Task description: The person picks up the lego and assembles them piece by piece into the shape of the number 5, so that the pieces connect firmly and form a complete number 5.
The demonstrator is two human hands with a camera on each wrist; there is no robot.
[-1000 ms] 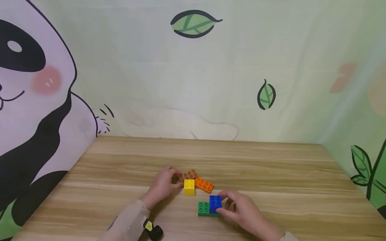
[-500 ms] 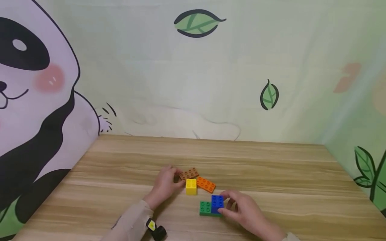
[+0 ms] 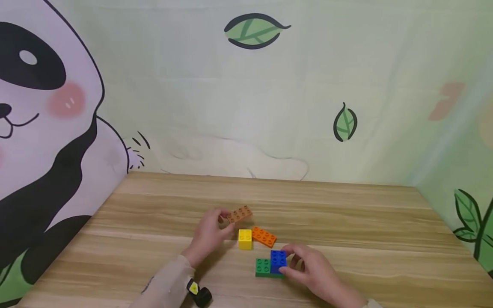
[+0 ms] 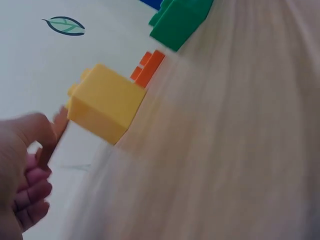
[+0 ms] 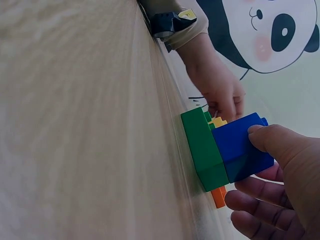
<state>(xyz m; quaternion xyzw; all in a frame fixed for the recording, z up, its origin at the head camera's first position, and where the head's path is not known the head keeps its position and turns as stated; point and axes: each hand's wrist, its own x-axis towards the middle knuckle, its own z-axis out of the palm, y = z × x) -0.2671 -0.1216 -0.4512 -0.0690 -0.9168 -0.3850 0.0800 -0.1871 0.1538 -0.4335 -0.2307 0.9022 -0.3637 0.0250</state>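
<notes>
My left hand (image 3: 209, 231) pinches a flat brown building brick (image 3: 239, 214) by its left end, thumb in front and fingers behind. In the left wrist view that brown brick (image 4: 56, 135) is tilted, partly hidden by the yellow brick (image 4: 105, 102). My right hand (image 3: 313, 269) pinches a blue brick (image 3: 278, 262), which sits on the right half of a green brick (image 3: 263, 267). In the right wrist view, the thumb presses one face of the blue brick (image 5: 242, 145) and the green brick (image 5: 202, 150) is joined beneath it.
Between the hands stand a square yellow brick (image 3: 245, 239) and a flat orange brick (image 3: 264, 236), close together on the wooden table (image 3: 346, 214). A wall hanging with a panda and leaves (image 3: 254, 31) rises behind the table. A black wrist camera (image 3: 202, 296) is strapped over the left sleeve.
My left hand has lifted the brown brick up and away from behind the yellow one. The right hand keeps its hold on the blue brick, with little movement.
</notes>
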